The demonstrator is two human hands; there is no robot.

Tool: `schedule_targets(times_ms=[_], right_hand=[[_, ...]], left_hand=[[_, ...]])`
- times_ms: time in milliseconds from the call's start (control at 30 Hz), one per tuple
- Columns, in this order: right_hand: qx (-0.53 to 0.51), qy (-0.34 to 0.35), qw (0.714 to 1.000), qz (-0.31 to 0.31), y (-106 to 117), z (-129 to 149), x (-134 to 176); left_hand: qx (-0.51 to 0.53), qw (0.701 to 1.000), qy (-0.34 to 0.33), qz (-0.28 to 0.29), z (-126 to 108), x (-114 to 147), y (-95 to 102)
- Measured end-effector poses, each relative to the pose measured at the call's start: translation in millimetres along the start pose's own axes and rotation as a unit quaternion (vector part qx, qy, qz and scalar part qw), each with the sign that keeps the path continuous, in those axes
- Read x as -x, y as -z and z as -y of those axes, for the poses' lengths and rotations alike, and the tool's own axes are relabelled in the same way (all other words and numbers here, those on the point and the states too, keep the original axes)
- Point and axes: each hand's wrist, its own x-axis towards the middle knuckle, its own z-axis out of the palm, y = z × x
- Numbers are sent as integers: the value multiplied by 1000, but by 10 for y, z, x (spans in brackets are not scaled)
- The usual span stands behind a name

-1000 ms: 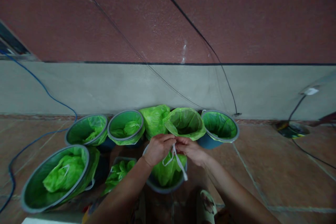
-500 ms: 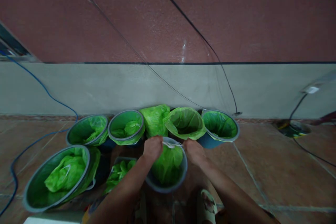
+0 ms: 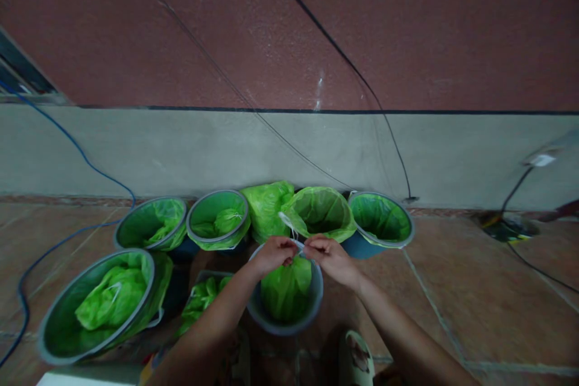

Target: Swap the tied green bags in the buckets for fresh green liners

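Note:
My left hand and my right hand meet above a grey bin lined with a green bag. Both pinch the bag's white drawstring, which runs between the fingertips and sticks up to the left. The bin stands on the tiled floor right in front of me.
Several other bins with green bags surround it: a large one at the left, two behind it, one at the right. A tied green bag leans on the wall. Cables run along wall and floor. My slipper is below.
My hands first held the drawstring together, then pulled apart to the bin's rim drawing it taut, and now have come back together over the bag.

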Motion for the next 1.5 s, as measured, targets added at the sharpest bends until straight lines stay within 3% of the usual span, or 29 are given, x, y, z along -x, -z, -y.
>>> schedule_targets(times_ms=[133,333,467,600,700,900,1033,1133,1300,1400,1500], right_hand=[[-54,8,998,-10,-79,54,-2],[-180,-137,973,54,-221,-96,19],[-174,-155,972,20,-224,-155,11],[-168,-140,976,2,-215,-118,-17],[-173,-166,971,3,-229,-90,-8],[-106,-198,971,84,-195,-69,48],[-27,-200,973,114,-164,-96,53],[50,-180,977,101,-164,-120,43],[187,-95,978,3,-159,-102,-11],[143,-88,985,-38,-163,-106,-56],[11,-122,992,-17,-188,-119,-82]], left_hand=[[-65,991,-50,101,2,25,-31],[-82,983,-96,132,1,28,-94],[-86,992,-59,69,33,9,-109],[4,1000,30,-5,51,11,-113],[75,995,55,-34,60,20,-94],[82,992,-1,-97,120,-20,-59],[-72,989,-18,-124,114,-29,-55],[-175,975,-56,-124,103,-11,-62],[-166,970,-138,-113,149,-5,-86],[-142,968,-179,-104,175,-4,-113],[-87,975,-176,-104,172,1,-157]])
